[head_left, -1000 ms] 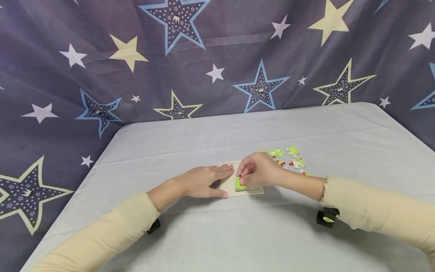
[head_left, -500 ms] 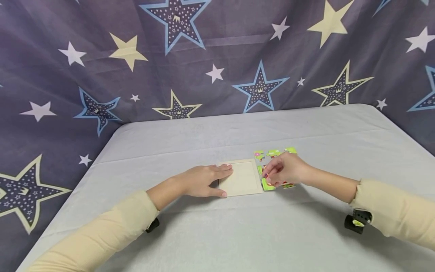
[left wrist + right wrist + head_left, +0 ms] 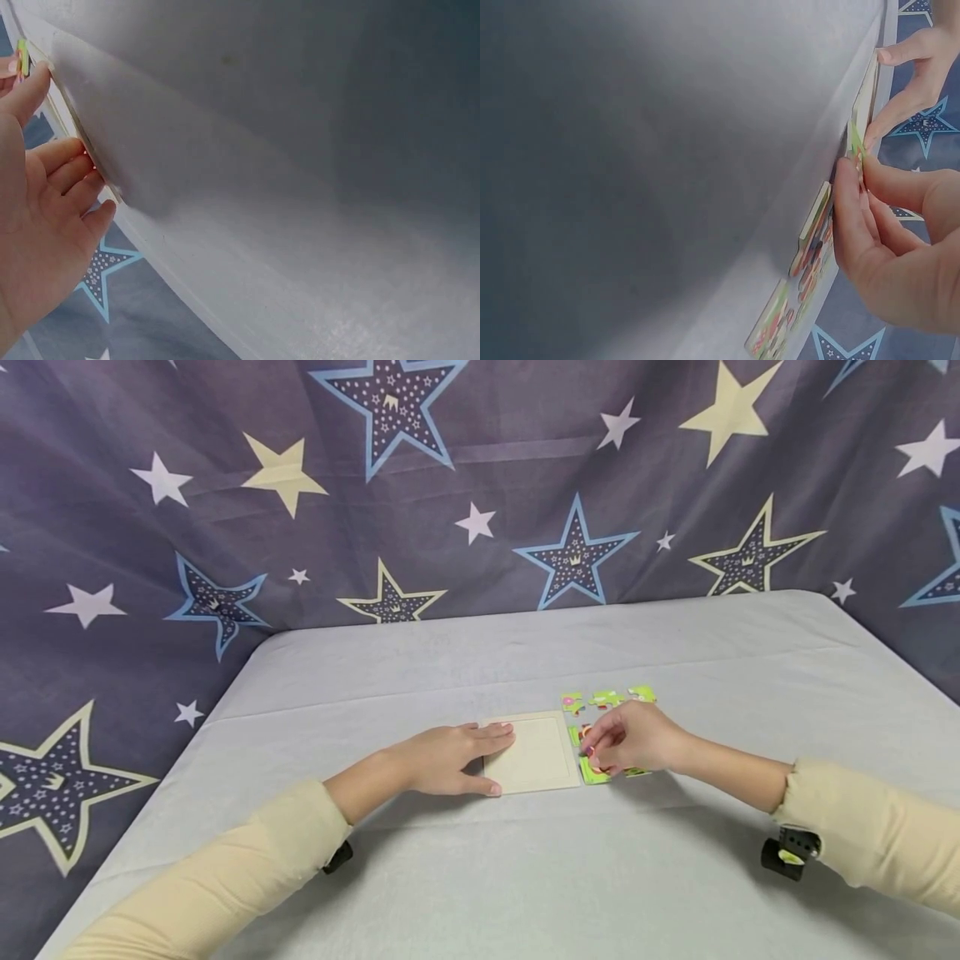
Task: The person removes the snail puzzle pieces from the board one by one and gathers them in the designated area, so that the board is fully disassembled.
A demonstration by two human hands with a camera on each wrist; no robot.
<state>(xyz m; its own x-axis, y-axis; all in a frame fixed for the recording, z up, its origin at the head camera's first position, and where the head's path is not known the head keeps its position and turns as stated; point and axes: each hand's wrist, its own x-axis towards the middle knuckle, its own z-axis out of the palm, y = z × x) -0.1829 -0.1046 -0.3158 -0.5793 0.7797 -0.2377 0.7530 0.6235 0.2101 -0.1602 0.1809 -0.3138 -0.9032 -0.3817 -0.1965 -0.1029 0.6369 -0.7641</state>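
A pale wooden puzzle board [image 3: 536, 756] with a raised rim lies on the table. My left hand [image 3: 450, 760] rests flat over its left edge, fingers straight and thumb at the near corner. Right of the board, my right hand [image 3: 641, 739] pinches a green and red jigsaw piece [image 3: 592, 772] between thumb and fingers. In the right wrist view that jigsaw piece [image 3: 856, 142] stands between the fingertips. Other jigsaw pieces [image 3: 606, 697] lie around and behind this hand, which partly hides them.
A light grey cloth covers the table [image 3: 480, 877]. Behind it hangs a dark curtain [image 3: 480, 460] printed with stars. A black wrist camera [image 3: 787, 852] hangs below the right sleeve.
My right hand has moved right from over the board, carrying the green and red jigsaw piece to the group of pieces, then shifted very little. My left hand has stayed on the board.
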